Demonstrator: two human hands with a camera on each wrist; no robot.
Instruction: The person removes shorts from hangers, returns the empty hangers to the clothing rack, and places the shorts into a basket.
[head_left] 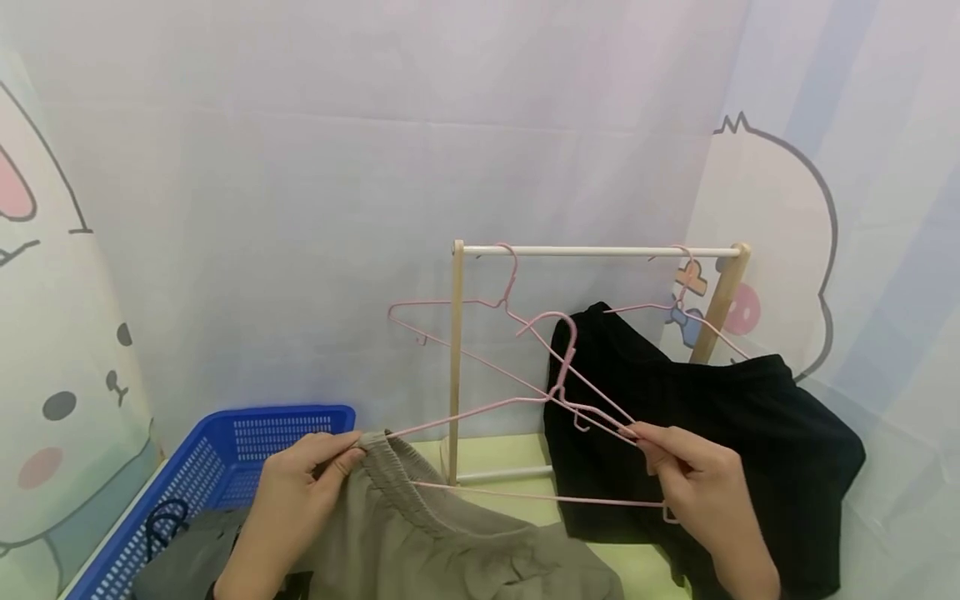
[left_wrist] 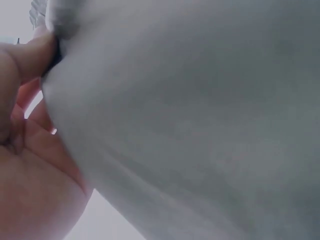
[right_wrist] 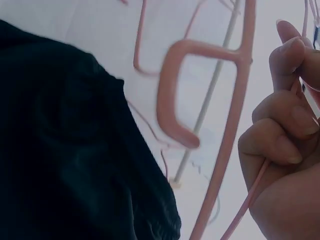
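My left hand (head_left: 292, 492) pinches the elastic waistband of grey-green pants (head_left: 450, 558) at its left end. One end of a pink wire hanger (head_left: 556, 392) reaches inside that waistband. With thumb and fingers, my right hand (head_left: 701, 479) grips the hanger's other arm, which sticks out past the cloth. The grey-green cloth (left_wrist: 190, 115) fills most of the left wrist view. In the right wrist view, curled fingers (right_wrist: 275, 140) hold the pink wire near a small hook of the hanger (right_wrist: 167, 100).
Behind my hands stands a small wooden rack with a white rail (head_left: 592, 252). A bare pink hanger (head_left: 480, 301) hangs at its left. Black pants (head_left: 637, 425) hang on another hanger at the right. A blue basket (head_left: 292, 411) with dark grey clothing (head_left: 195, 554) stands at left.
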